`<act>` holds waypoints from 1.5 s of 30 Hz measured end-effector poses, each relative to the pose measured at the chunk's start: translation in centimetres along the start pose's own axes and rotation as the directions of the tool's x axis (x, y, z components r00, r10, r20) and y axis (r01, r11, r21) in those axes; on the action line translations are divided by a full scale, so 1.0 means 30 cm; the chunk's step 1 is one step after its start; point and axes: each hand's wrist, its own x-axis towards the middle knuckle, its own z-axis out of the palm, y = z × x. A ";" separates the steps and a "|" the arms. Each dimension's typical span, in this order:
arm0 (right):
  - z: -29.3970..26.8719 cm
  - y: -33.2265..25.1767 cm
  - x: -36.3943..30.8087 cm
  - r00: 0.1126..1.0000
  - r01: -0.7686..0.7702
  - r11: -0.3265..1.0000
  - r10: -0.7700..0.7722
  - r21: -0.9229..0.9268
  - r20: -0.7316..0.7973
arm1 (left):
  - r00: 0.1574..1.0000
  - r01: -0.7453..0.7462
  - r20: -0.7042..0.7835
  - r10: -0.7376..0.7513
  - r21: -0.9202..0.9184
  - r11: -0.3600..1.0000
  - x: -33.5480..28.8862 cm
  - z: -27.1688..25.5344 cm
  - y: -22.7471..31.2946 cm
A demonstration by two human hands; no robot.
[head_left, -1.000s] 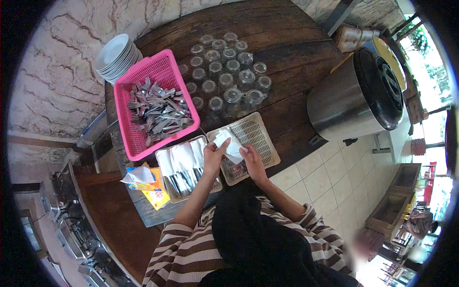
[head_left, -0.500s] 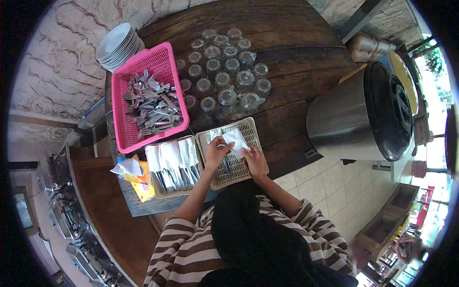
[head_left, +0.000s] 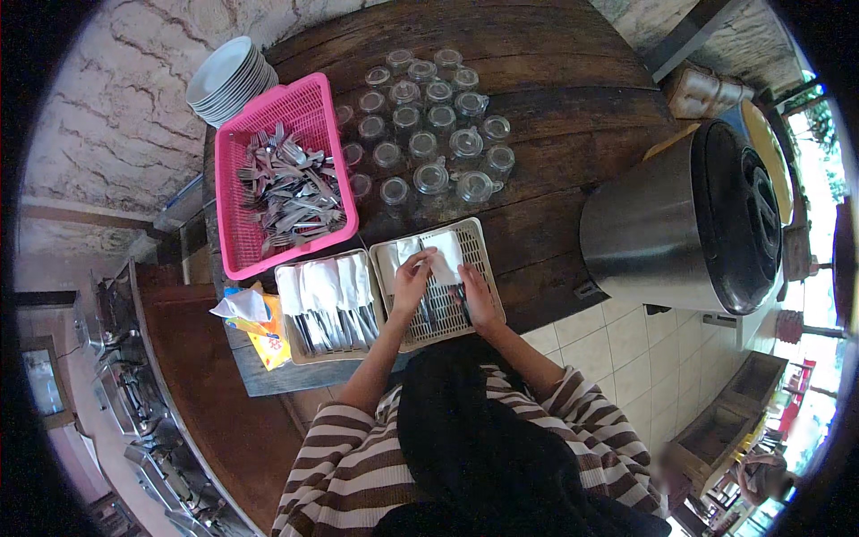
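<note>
Straightened since earlier, the napkin is pinched by the left hand, edged by the half-curled right hand, grip unclear, and best kept square to the bench's front edge.

Looks steeply down from the person's head, wide and near.
Sits as the left of two side-by-side head cameras, upright and unmirrored, facing down and forward across the desk; takes in the left hand and right hand close, around mid-picture, and catches the striped sleeves at the lower edge; stretches to the pale wall at upper left and the tiled floor at lower right; bends straight edges toward a round, dark rim.
</note>
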 end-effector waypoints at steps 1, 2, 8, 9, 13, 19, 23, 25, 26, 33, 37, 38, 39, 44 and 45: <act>0.000 0.003 -0.003 0.999 0.047 0.999 -0.047 -0.026 0.008 | 1.000 0.002 0.002 -0.002 0.001 1.000 -0.021 0.012 0.027; -0.001 0.005 -0.005 0.995 0.095 0.994 -0.094 -0.052 0.016 | 0.996 -0.086 0.002 0.086 0.150 0.985 -0.042 0.023 0.047; 0.016 -0.079 -0.054 0.999 0.033 0.999 -0.033 -0.039 0.009 | 0.963 -0.269 0.077 0.258 0.298 0.916 -0.053 -0.009 0.092; 0.014 -0.068 -0.049 0.999 0.032 0.999 -0.032 -0.040 0.011 | 0.966 -0.255 0.107 0.235 0.259 0.932 -0.053 -0.018 0.096; 0.005 -0.046 -0.041 0.994 0.107 0.991 -0.109 -0.086 -0.017 | 0.964 -0.229 0.175 0.200 0.163 0.960 -0.056 -0.015 0.096; -0.003 -0.066 -0.042 0.957 0.282 0.921 -0.253 -0.268 0.139 | 0.924 -0.370 0.015 0.382 0.287 0.884 -0.011 -0.041 0.069; -0.009 -0.094 -0.056 0.916 0.400 0.801 -0.342 -0.446 0.208 | 0.946 -0.321 0.104 0.306 0.413 0.852 -0.008 0.012 0.226; 0.002 -0.116 -0.077 0.918 0.396 0.793 -0.335 -0.463 0.211 | 0.957 -0.282 0.088 0.275 0.484 0.828 -0.014 0.012 0.250; 0.009 -0.131 -0.089 0.921 0.390 0.786 -0.328 -0.480 0.212 | 0.959 -0.278 0.073 0.273 0.417 0.865 -0.015 0.005 0.253; 0.025 -0.164 -0.119 0.926 0.377 0.768 -0.306 -0.518 0.222 | 0.953 -0.273 -0.108 0.284 0.102 0.957 -0.033 0.023 0.229; 0.003 -0.166 -0.104 0.887 0.450 0.728 -0.434 -0.518 0.160 | 0.710 -0.387 -0.322 0.626 0.565 0.729 -0.084 0.047 0.181; -0.006 -0.163 -0.094 0.854 0.493 0.671 -0.497 -0.555 0.158 | 0.728 -0.424 -0.286 0.623 0.526 0.737 -0.111 0.046 0.182; -0.016 -0.163 -0.088 0.853 0.492 0.670 -0.499 -0.556 0.153 | 0.730 -0.426 -0.282 0.623 0.524 0.737 -0.135 0.052 0.186; -0.013 -0.149 -0.087 0.768 0.597 0.501 -0.582 -0.626 0.267 | 0.958 -0.265 -0.129 0.258 -0.040 0.963 -0.176 0.099 0.100; -0.006 -0.142 -0.087 0.766 0.604 0.498 -0.579 -0.622 0.279 | 0.980 -0.171 -0.123 0.154 -0.142 0.975 -0.162 0.088 0.060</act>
